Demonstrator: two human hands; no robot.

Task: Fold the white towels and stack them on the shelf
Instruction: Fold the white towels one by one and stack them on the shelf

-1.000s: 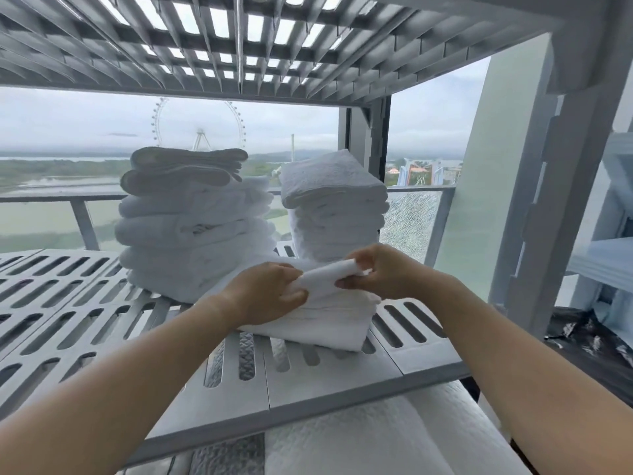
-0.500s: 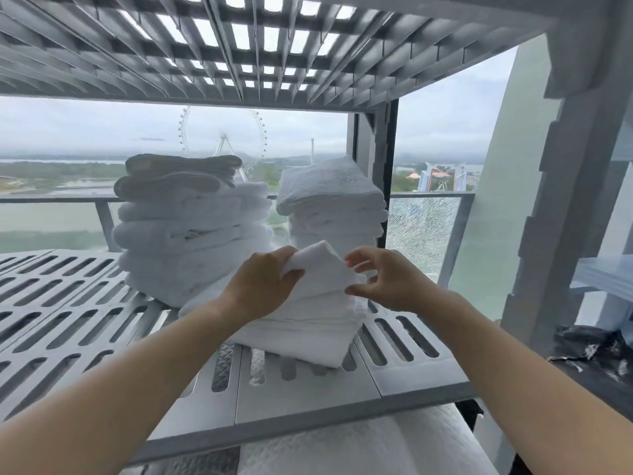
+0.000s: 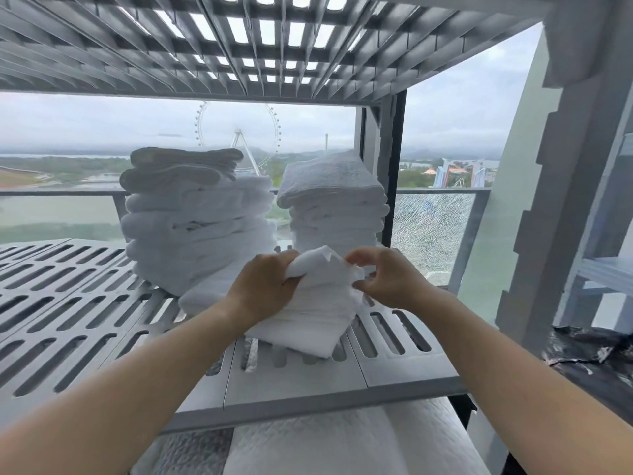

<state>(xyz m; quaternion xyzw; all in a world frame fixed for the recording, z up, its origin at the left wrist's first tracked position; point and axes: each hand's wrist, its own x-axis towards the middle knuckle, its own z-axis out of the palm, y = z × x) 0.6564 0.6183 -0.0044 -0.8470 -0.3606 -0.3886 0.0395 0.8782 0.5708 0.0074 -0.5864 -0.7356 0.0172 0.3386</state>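
Observation:
A small white towel (image 3: pixel 320 269) is bunched between my two hands above a low pile of folded towels (image 3: pixel 305 323) near the front of the grey slotted shelf (image 3: pixel 85 313). My left hand (image 3: pixel 263 286) grips its left side, fingers curled into the cloth. My right hand (image 3: pixel 387 282) pinches its right edge with the fingertips. Behind stand two taller stacks of folded white towels, a wide one (image 3: pixel 198 221) on the left and a narrower one (image 3: pixel 334 204) on the right.
An upper slotted shelf (image 3: pixel 239 46) hangs close overhead. A shelf post (image 3: pixel 392 166) stands right of the narrow stack, and a thick frame upright (image 3: pixel 561 186) is further right. White quilted bedding (image 3: pixel 342 443) lies below the shelf's front edge. Windows are behind.
My hands have lifted the top towel off the low pile and scrunched it upward between them. The view has shifted closer and slightly up.

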